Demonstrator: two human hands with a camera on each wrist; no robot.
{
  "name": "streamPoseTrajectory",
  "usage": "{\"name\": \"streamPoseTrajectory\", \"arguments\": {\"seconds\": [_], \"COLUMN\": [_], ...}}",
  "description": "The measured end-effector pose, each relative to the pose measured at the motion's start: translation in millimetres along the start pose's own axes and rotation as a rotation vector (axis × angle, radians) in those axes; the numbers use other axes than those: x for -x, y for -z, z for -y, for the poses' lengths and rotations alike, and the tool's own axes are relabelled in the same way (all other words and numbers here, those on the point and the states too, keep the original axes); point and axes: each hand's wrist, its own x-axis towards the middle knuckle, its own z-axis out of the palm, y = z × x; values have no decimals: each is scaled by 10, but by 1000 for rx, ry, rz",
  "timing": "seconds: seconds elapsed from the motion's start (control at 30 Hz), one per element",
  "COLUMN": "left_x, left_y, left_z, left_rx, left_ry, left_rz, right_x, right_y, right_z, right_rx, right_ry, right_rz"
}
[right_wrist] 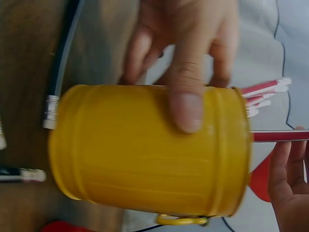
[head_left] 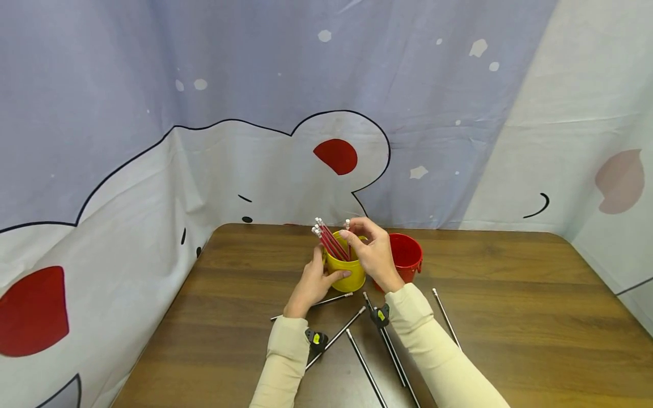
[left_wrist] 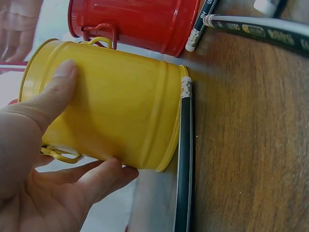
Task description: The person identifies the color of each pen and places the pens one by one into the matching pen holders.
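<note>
Red pencil (right_wrist: 270,137) between right fingers (right_wrist: 280,174), partly inside yellow bucket (right_wrist: 145,151)

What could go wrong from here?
The red pencils lean to one side; if the left hand loosens, the yellow bucket might tip.
A dark pencil lies beside that bucket's base and could roll if bumped.
The right hand, pinching a single red pencil, could knock the red bucket close by.
</note>
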Motion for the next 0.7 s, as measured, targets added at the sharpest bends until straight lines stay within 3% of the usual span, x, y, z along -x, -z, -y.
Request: {"name": "streamPoseTrajectory", "arguments": {"seconds": [0.17,0.43,0.7], "left_x": [-14,-12,-2], "left_y": [-6,-6,0], "left_z": [4,-3,-5], "left_rx": [-10,-5,-11], "left_ry": [-4,0,0], "left_rz": [-8,-11,-10], "right_x": [82,155,189], "right_y": [-12,-34,-35], "right_z": [-39,199,181], "right_rx": [22,42,-12], "right_ry": [-56,-48,-94], "right_rz": [9,3,23]}}
